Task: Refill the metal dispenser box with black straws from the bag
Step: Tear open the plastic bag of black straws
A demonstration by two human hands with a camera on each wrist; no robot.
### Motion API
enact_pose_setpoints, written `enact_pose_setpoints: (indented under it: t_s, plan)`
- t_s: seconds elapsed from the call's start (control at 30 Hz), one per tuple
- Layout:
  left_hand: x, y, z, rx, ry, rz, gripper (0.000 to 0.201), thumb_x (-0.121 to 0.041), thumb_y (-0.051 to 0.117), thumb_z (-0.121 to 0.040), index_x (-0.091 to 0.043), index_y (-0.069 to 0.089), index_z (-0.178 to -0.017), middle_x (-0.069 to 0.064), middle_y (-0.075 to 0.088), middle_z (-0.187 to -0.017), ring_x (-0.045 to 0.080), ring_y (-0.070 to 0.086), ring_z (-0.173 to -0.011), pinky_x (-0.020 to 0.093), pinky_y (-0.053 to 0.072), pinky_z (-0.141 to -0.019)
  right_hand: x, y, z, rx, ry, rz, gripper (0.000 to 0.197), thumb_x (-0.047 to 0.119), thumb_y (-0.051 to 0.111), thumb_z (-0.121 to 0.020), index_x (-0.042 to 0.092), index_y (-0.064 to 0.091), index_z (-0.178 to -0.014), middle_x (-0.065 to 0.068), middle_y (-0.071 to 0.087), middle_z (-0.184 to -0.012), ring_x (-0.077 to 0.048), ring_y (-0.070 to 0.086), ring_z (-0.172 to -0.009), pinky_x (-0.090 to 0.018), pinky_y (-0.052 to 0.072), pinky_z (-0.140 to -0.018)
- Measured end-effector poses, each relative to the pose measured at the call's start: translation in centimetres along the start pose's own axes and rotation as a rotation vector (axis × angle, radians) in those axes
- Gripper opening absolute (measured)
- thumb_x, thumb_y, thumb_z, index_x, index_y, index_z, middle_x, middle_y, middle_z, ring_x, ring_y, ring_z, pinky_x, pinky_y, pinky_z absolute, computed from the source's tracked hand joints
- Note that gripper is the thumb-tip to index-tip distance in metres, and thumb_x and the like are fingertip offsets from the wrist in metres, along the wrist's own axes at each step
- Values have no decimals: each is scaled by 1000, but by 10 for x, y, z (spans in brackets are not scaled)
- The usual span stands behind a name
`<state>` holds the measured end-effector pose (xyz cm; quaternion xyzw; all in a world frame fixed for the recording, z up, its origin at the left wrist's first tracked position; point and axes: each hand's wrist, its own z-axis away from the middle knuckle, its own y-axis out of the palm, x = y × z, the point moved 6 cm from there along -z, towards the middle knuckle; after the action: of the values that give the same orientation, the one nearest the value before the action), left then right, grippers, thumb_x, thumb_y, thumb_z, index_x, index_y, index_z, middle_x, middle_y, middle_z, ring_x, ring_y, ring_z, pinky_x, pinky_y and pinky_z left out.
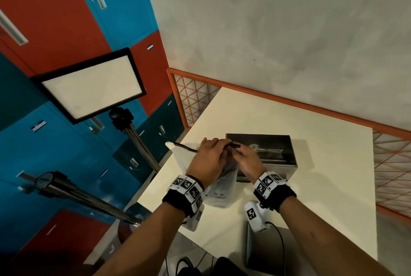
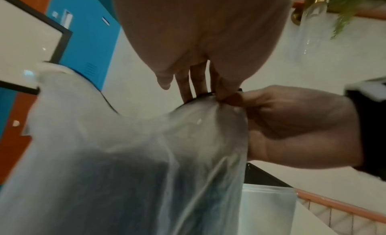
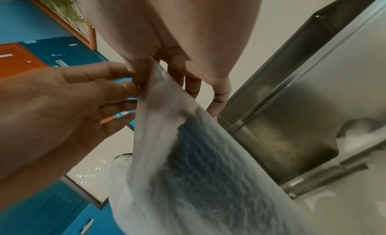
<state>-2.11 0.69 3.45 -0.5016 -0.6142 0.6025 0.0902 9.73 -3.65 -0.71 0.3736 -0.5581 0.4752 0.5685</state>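
Note:
A translucent plastic bag point(image 1: 222, 189) stands on the white table point(image 1: 329, 191), with a dark mass of black straws point(image 3: 198, 156) showing through it. My left hand point(image 1: 219, 144) and right hand point(image 1: 235, 149) meet at the bag's top and both pinch its gathered edge, where a thin black strip point(image 1: 185, 147) runs along the rim. The left wrist view has my left fingertips point(image 2: 219, 93) nipping the bag point(image 2: 125, 156) against the right hand point(image 2: 292, 119). The metal dispenser box point(image 1: 273, 153) stands open just behind my right hand; its steel wall point(image 3: 292, 114) is close beside the bag.
A lit panel point(image 1: 91, 86) on a stand and metal poles point(image 1: 89, 198) stand left of the table, in front of blue and red lockers. An orange-framed lattice rail point(image 1: 289, 102) borders the table's far side. A white tagged device point(image 1: 253, 215) and a grey flat item point(image 1: 262, 251) lie near me.

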Motion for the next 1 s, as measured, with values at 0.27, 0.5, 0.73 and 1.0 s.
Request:
enact_pose_setpoints:
  t_s: [0.27,0.5,0.73,1.0]
  plan:
    - [2,-6,-9,-95,36,4,25,-30,48,-98,-15,67,-104,3,69,-96,25,62,-86,44,52,-74,2,-6,12,-125,-65,-90,10,21,56,-98,12,60,-102,-11,68,-95,-17,64,-90,-33,52,-85]
    - [0,-6,-9,-115,14,37,16,-24,56,-101,-16,66,-111,2,69,-103,21,62,-91,35,51,-79,3,-11,12,-253,-128,-87,26,26,45,-104,12,60,-88,-4,60,-78,-13,53,-75,-34,45,-74]
    - [-11,1,-21,-80,-16,155,21,-30,57,-100,-14,66,-110,3,69,-101,20,62,-89,38,53,-77,2,-9,13,-314,-137,-134,27,13,45,-103,12,60,-81,8,56,-71,-9,48,-71,-24,41,-68]
    - [-13,0,-25,-9,-55,102,9,-22,55,-100,-15,59,-103,3,66,-96,22,59,-84,42,51,-72,6,-11,12,-344,-123,-156,32,14,46,-103,12,56,-73,12,50,-61,-5,42,-62,-19,36,-60]
